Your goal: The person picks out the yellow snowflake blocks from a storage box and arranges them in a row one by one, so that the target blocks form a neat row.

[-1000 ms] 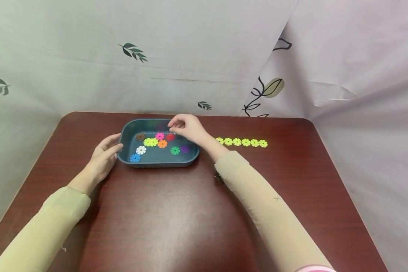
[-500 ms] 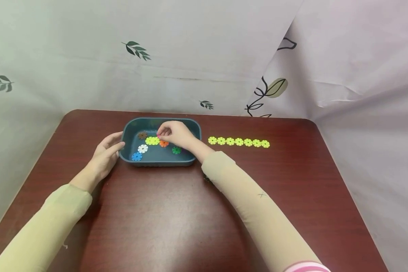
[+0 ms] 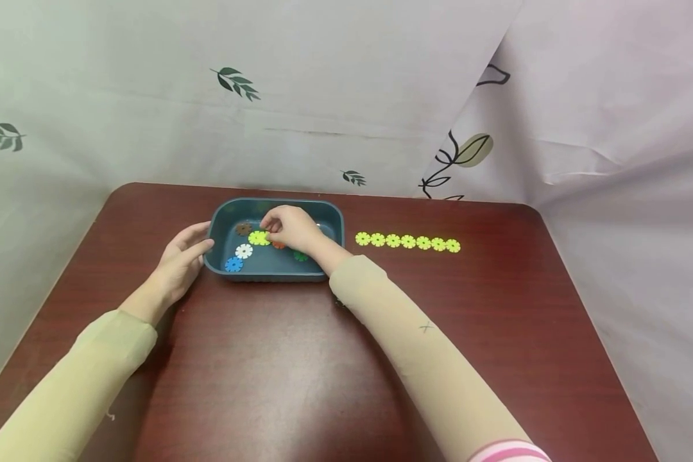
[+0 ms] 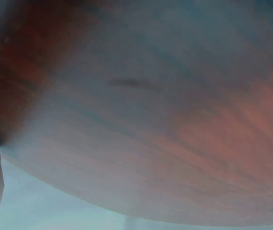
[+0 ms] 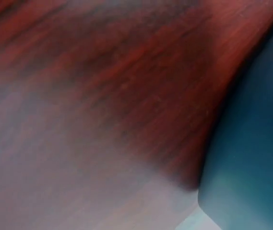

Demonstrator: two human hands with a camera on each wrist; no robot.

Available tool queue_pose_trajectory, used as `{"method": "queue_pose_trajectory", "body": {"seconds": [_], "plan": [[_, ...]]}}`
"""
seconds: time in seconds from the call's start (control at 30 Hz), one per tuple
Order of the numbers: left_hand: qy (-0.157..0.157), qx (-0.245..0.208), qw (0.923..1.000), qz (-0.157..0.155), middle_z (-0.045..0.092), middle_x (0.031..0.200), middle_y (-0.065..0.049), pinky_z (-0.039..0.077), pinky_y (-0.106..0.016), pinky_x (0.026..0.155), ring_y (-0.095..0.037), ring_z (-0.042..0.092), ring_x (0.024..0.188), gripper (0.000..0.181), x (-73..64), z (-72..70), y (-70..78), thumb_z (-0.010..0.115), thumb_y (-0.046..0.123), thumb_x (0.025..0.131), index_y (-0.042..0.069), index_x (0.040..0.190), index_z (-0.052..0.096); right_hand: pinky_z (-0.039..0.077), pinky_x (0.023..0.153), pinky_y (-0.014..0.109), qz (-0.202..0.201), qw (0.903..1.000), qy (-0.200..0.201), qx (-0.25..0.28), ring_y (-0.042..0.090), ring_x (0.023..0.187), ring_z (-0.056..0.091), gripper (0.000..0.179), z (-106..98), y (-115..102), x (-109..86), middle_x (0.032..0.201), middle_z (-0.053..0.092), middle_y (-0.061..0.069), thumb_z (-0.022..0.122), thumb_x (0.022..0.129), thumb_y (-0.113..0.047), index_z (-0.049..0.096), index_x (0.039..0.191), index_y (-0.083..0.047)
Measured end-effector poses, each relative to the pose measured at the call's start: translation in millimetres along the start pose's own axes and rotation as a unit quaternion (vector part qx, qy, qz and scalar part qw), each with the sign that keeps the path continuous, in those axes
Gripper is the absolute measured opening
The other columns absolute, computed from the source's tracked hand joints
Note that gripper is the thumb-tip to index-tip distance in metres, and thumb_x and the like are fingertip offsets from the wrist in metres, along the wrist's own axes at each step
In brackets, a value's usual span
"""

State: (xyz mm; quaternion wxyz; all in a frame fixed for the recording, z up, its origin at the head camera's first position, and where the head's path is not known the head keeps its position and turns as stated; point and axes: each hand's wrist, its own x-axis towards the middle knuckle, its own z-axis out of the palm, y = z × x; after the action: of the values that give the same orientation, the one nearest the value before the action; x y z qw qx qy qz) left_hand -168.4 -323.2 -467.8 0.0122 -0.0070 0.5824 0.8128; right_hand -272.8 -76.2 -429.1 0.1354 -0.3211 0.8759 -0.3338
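Observation:
In the head view a dark blue-green tray (image 3: pixel 265 278) lies on the table. My left hand (image 3: pixel 176 266) holds its left end, thumb at the rim and fingers along the outer wall. My right hand (image 3: pixel 294 228) reaches inside with bent fingers, its fingertips at the yellow notched plastic discs (image 3: pixel 256 238). Whether it pinches one is hidden. Around them lie a brown disc (image 3: pixel 244 229), a white disc (image 3: pixel 244 251), a blue disc (image 3: pixel 233 264), and partly covered orange (image 3: pixel 278 245) and green (image 3: pixel 300 256) discs. The right wrist view shows the tray's outer wall (image 5: pixel 256 158).
Right of the tray, a row of several yellow discs (image 3: pixel 408 242) lies on the reddish-brown table (image 3: pixel 254 366). Behind the table hangs a pale curtain (image 3: pixel 300 96) with leaf prints. Mostly blurred tabletop (image 4: pixel 126 134) fills the left wrist view.
My right hand has moved left and lower inside the tray, from its back right to the yellow discs. The pink, red and purple discs are now hidden. My left hand stays on the tray.

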Motion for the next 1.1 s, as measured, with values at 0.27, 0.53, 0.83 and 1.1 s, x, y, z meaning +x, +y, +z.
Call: {"method": "queue_pose_trajectory", "body": {"seconds": [0.27,0.53,0.83,1.1], "plan": [[-0.005,-0.005,1.0,0.005,0.071,0.122,0.01,0.05,-0.014,0.096,-0.004,0.063,0.112,0.035,1.4,0.2,0.5,0.054,-0.005,0.106,0.021,0.124,0.069,0.053,0.095,0.024,-0.011,0.9969,-0.022,-0.074,0.014,0.107,0.067,0.035,1.1,-3.6,1.2,0.124,0.073,0.005,0.08,0.098,-0.019,0.073,0.13,-0.009],[-0.003,-0.004,1.0,0.006,0.072,0.121,0.011,0.051,-0.013,0.096,-0.003,0.063,0.111,0.035,0.6,-0.1,0.9,0.055,-0.005,0.106,0.022,0.124,0.069,0.052,0.094,0.024,-0.02,0.9933,-0.028,-0.11,0.013,0.104,0.062,0.033,3.4,-4.7,0.2,0.119,0.068,0.003,0.078,0.099,-0.022,0.074,0.13,-0.012],[0.0,-0.004,1.0,0.002,0.071,0.121,0.01,0.051,-0.013,0.095,-0.003,0.064,0.11,0.035,-0.4,1.0,-0.3,0.054,-0.005,0.106,0.021,0.124,0.069,0.052,0.092,0.025,-0.016,0.9932,-0.031,-0.111,0.014,0.101,0.061,0.033,5.2,-3.3,-0.9,0.117,0.066,0.004,0.08,0.098,-0.023,0.073,0.129,-0.011],[-0.002,-0.002,1.0,0.003,0.071,0.122,0.011,0.051,-0.013,0.095,-0.003,0.064,0.111,0.035,-0.8,1.5,0.2,0.054,-0.005,0.106,0.021,0.124,0.069,0.052,0.095,0.026,-0.016,0.9951,-0.028,-0.093,0.015,0.103,0.062,0.03,4.5,-2.7,0.3,0.115,0.067,0.005,0.082,0.096,-0.02,0.071,0.121,-0.01]]}}
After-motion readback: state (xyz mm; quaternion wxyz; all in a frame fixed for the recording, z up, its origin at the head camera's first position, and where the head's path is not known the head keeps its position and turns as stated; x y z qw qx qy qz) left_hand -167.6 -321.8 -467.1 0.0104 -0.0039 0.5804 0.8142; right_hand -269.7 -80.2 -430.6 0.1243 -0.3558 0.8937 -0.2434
